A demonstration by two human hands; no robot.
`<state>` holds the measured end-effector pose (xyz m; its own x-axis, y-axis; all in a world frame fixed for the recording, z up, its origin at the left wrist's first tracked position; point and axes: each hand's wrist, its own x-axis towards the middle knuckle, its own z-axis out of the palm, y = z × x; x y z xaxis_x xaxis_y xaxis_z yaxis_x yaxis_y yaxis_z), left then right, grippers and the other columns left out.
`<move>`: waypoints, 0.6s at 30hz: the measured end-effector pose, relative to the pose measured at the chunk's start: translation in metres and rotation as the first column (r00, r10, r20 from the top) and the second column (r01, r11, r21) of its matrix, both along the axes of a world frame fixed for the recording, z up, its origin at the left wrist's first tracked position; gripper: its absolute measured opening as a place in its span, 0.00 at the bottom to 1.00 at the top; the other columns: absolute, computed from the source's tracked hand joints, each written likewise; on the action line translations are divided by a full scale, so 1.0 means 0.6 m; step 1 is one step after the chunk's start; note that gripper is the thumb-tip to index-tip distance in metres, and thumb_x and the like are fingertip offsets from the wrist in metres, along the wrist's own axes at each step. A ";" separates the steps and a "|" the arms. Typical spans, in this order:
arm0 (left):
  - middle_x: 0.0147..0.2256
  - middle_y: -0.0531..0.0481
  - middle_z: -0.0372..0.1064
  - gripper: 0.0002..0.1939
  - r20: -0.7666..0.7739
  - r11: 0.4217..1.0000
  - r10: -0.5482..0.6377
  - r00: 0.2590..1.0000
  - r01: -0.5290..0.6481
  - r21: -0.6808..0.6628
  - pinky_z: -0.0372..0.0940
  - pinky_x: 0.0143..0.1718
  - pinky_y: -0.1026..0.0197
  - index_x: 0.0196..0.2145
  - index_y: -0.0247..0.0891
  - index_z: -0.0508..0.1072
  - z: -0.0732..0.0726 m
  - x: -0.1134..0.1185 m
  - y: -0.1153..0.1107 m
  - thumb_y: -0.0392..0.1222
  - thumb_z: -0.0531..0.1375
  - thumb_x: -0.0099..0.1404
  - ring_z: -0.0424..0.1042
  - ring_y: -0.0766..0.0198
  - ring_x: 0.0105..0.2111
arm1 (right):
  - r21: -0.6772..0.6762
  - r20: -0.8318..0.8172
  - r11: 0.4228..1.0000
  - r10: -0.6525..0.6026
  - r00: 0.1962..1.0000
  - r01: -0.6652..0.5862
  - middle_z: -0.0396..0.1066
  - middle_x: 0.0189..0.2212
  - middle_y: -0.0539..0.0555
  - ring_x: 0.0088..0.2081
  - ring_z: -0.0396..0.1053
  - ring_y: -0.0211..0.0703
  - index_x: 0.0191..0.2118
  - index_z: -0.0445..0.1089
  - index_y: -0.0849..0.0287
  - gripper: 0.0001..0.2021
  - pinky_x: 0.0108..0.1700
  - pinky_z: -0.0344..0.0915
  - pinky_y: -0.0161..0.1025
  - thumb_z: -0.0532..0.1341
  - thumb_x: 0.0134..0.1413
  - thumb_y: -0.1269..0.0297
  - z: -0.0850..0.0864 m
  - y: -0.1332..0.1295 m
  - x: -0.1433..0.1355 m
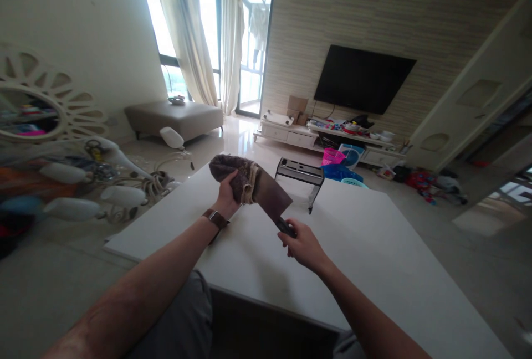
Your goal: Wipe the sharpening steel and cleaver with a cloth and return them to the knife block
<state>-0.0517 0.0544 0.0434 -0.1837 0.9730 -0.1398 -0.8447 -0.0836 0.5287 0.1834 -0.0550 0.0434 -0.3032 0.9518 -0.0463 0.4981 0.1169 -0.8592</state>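
Observation:
My right hand [302,242] is closed round the dark handle of a cleaver [272,195], whose broad blade points up and to the left above the table. My left hand [228,195], with a brown-strapped watch at the wrist, grips a dark brown patterned cloth [233,173] with a light edge. The cloth meets the far end of the blade and covers part of it. Behind the cleaver, on the white table [353,248], stands a black and silver knife block [300,173] with slots in its top and see-through sides.
A low TV cabinet [286,134] with clutter stands by the far wall under a television [364,78]. To the left lie white lamp parts [122,195] and cables. A grey bench [177,117] is near the window. Bags [419,179] lie on the floor at right.

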 end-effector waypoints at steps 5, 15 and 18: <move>0.44 0.44 0.80 0.21 0.051 0.996 -0.006 0.999 0.001 0.092 0.73 0.50 0.48 0.47 0.38 0.77 0.007 -0.006 -0.016 0.53 0.61 0.62 0.77 0.49 0.48 | 0.103 -0.125 0.981 -0.151 0.980 0.165 0.69 0.28 0.47 0.21 0.69 0.39 0.38 0.62 0.54 0.10 0.22 0.64 0.35 0.60 0.55 0.56 -0.004 0.019 0.019; 0.51 0.36 0.76 0.41 0.001 0.875 -0.437 0.899 0.425 0.232 0.66 0.56 0.38 0.56 0.36 0.72 0.018 0.054 -0.065 0.73 0.56 0.59 0.70 0.39 0.56 | 0.350 -0.033 0.868 -0.365 0.930 0.353 0.71 0.37 0.55 0.39 0.69 0.50 0.42 0.62 0.55 0.10 0.43 0.65 0.43 0.55 0.58 0.57 0.005 0.038 0.041; 0.49 0.35 0.76 0.41 0.001 0.828 -0.535 0.845 0.523 0.203 0.66 0.55 0.35 0.55 0.35 0.73 0.012 0.078 -0.075 0.72 0.57 0.59 0.70 0.37 0.56 | 0.375 -0.013 0.865 -0.354 0.935 0.333 0.70 0.37 0.55 0.38 0.70 0.49 0.43 0.61 0.54 0.10 0.40 0.64 0.42 0.56 0.58 0.58 -0.001 0.037 0.039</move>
<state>-0.0052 0.0096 0.0505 0.3693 0.9274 0.0602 -0.8153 0.2922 0.5000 0.2070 -0.0328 0.0430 0.0388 0.9472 0.3183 0.6093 0.2301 -0.7589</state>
